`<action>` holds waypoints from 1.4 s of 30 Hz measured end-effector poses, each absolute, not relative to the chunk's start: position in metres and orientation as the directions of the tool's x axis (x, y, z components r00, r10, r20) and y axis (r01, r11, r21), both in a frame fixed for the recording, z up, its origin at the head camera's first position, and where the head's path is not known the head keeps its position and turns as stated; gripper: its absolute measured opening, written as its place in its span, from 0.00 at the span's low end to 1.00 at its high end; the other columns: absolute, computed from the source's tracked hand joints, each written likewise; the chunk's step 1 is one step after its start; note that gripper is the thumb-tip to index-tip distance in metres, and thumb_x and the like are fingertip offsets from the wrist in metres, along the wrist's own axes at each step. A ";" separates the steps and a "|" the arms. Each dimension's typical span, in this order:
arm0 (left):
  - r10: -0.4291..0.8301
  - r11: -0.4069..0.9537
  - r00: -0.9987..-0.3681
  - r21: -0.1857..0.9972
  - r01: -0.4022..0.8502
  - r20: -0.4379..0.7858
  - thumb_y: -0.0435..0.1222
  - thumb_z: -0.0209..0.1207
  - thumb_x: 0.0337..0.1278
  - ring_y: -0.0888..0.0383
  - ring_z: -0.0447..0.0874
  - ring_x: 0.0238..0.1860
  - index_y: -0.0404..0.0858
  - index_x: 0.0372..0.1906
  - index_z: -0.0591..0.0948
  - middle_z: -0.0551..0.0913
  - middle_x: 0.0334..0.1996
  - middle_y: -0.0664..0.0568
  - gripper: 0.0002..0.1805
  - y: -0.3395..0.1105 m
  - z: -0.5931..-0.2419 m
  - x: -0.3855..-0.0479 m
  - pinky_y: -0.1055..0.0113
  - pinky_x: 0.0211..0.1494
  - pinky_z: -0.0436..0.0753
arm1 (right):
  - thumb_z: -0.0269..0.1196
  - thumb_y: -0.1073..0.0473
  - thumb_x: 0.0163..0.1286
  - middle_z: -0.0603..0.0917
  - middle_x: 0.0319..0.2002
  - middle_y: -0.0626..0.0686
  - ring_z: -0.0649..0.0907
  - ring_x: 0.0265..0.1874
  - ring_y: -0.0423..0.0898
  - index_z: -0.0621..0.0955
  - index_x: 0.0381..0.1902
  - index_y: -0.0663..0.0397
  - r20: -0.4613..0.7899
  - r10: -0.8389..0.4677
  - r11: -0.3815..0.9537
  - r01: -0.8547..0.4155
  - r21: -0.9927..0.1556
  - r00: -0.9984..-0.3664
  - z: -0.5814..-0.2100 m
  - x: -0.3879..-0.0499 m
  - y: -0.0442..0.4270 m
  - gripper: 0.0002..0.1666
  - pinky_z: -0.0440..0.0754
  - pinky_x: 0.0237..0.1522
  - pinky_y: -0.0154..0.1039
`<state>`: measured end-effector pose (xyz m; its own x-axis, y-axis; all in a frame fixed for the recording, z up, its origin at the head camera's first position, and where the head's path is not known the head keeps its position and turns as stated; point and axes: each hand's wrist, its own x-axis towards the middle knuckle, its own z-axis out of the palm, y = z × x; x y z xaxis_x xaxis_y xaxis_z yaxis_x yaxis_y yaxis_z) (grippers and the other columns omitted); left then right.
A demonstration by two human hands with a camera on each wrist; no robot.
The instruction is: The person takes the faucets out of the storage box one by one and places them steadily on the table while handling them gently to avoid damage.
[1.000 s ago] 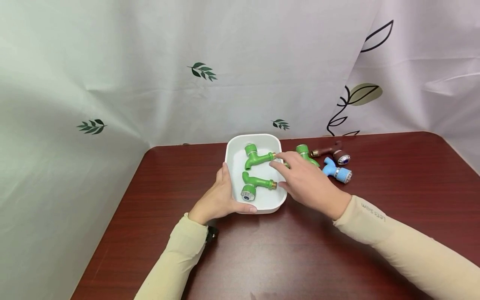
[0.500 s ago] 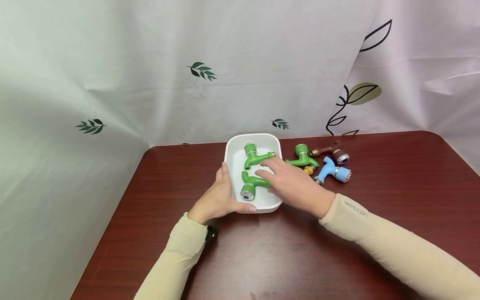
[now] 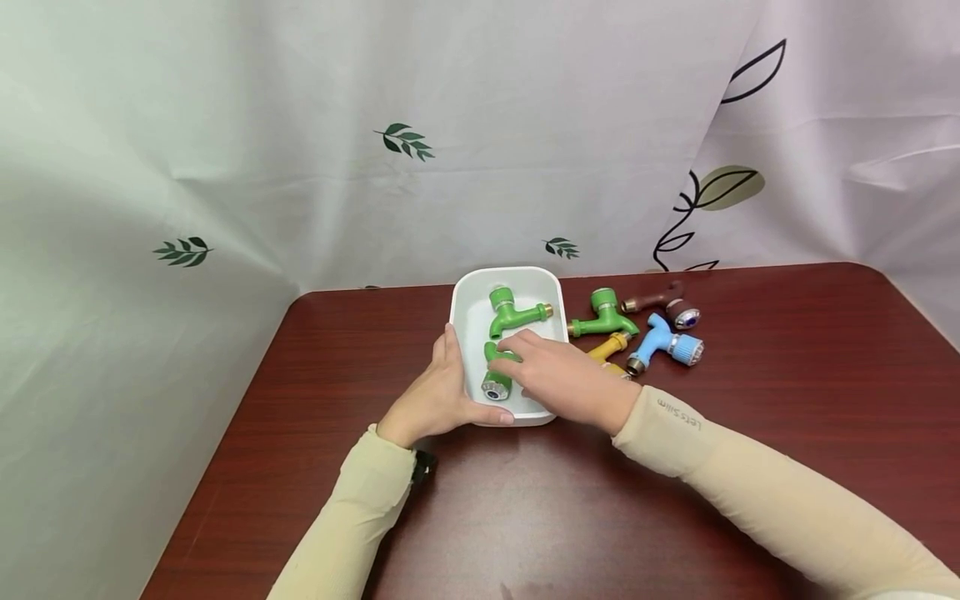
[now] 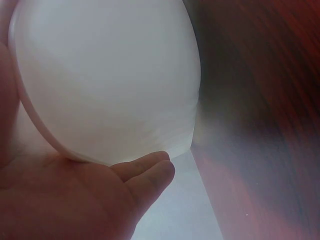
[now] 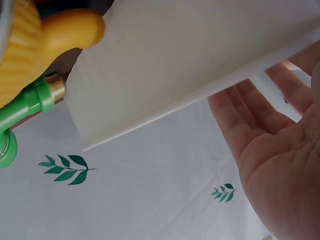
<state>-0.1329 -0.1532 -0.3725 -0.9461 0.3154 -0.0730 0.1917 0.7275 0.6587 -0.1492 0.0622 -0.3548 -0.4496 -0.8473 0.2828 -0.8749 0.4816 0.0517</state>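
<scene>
White, smooth, round-cornered tub [image 3: 532, 290]: is resting on the glossy, red-brown, wood-grained table [image 3: 300, 417].
Backdrop: pale, creased cloth [image 3: 300, 125] with leaf prints is hanging behind.
Right of the tub: a shiny green tap [image 3: 606, 320], a yellow tap [image 3: 608, 347], a light-blue, ribbed-knobbed tap [image 3: 660, 337] and a dark brown tap [image 3: 667, 299] are lying close together.
Left hand [image 3: 437, 396]: is holding the tub, thumb along the near rim.
Right hand [image 3: 562, 375]: is reaching over the near green tap [image 3: 496, 373]; whether it is gripping, I cannot tell.
Since half a second ago: the right hand is sitting farther left, and more yellow tap is showing.
Near green tap: is lying inside the tub, silver-faced knob showing, other end hiding under the right hand.
Far green tap [image 3: 514, 319]: is lying beyond, brass-coloured end pointing right.
</scene>
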 end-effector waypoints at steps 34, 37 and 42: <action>0.315 0.741 -0.940 0.653 0.156 -0.132 0.63 0.78 0.31 0.48 0.55 0.75 0.32 0.77 0.26 0.40 0.79 0.41 0.86 -0.154 -0.372 -0.132 0.56 0.72 0.64 | 0.67 0.60 0.62 0.85 0.46 0.47 0.79 0.48 0.47 0.88 0.46 0.42 0.115 -0.893 0.435 -0.900 -0.028 -0.435 -0.364 -0.165 0.035 0.14 0.80 0.48 0.41; 0.313 0.744 -0.941 0.649 0.158 -0.130 0.63 0.78 0.30 0.48 0.55 0.75 0.32 0.77 0.26 0.40 0.79 0.41 0.86 -0.154 -0.372 -0.132 0.56 0.72 0.64 | 0.67 0.58 0.61 0.85 0.45 0.47 0.79 0.47 0.47 0.88 0.45 0.42 0.113 -0.895 0.434 -0.901 -0.009 -0.432 -0.366 -0.166 0.033 0.14 0.80 0.48 0.41; 0.313 0.746 -0.942 0.646 0.162 -0.124 0.63 0.78 0.30 0.48 0.55 0.75 0.31 0.77 0.26 0.40 0.79 0.40 0.86 -0.155 -0.373 -0.132 0.56 0.72 0.64 | 0.68 0.58 0.60 0.85 0.44 0.47 0.78 0.46 0.47 0.88 0.45 0.42 0.100 -0.897 0.434 -0.901 0.012 -0.431 -0.366 -0.168 0.030 0.14 0.80 0.46 0.41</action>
<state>-0.1322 -0.1546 -0.3726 -0.9416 0.3128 -0.1244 0.1624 0.7458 0.6460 -0.1679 0.0304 -0.3665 -0.4309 -0.8968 0.1004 -0.9007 0.4342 0.0120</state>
